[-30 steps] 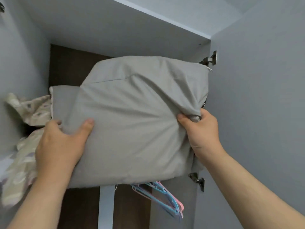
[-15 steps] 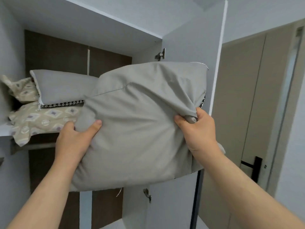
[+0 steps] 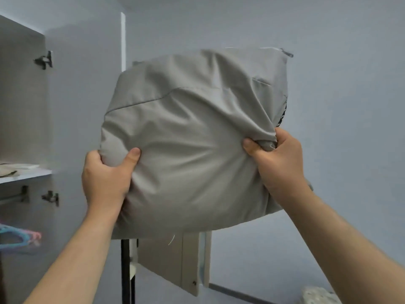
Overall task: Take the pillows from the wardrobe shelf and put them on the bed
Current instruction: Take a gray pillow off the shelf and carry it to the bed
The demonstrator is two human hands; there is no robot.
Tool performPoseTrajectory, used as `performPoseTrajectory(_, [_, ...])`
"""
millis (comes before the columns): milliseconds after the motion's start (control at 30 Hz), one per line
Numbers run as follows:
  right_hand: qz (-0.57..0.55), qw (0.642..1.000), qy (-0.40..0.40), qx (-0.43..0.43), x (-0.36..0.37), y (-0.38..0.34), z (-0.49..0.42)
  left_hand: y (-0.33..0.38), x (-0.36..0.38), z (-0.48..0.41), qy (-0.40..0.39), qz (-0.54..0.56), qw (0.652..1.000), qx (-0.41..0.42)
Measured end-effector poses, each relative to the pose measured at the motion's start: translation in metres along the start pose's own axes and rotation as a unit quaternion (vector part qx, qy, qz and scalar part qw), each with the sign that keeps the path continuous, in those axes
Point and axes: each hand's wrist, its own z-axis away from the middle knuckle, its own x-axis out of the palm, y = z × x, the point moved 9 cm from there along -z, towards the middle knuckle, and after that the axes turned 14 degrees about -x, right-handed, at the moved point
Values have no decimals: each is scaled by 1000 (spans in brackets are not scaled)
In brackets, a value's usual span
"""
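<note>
head view showed a grey pillow (image 3: 192, 137) carried in the air in front of the person, clear of the wardrobe shelf (image 3: 26, 173), which lay well to the left of the pillow and lower than its top edge. the left hand (image 3: 105, 178) was clenched on the pillow's lower left side, thumb pressed into the front and fingers wrapped behind. the right hand (image 3: 278, 163) was clenched on a bunched fold of the cover at the pillow's right edge. this two-sided grip probably kept the soft bulk from sagging or swinging, since the filling drooped below both hands. the open wardrobe door (image 3: 83, 128) stood just left of the pillow and partly behind it, and its white edge rose above the pillow's top left corner. some coloured hangers (image 3: 19, 238) hung far to the pillow's lower left. right of the pillow the wall was bare, so that side seemed free for turning. a patterned patch (image 3: 317, 295) at the pillow's lower right might be the bed, though i could not tell.
</note>
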Motion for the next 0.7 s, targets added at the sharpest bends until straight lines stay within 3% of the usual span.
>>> performPoseTrajectory(233, [150, 981, 103, 61, -139, 26, 12, 25, 156, 77, -165, 73, 984, 3])
performPoseTrajectory(433, [275, 936, 185, 121, -249, 43, 66, 29, 269, 183, -317, 118, 941, -4])
performPoseTrajectory(600, [361, 879, 249, 187, -354, 40, 133, 37, 340, 319, -450, 121, 884, -24])
performPoseTrajectory(700, [405, 839, 284, 227, -440, 25, 182, 48, 369, 438, -548, 112, 828, -31])
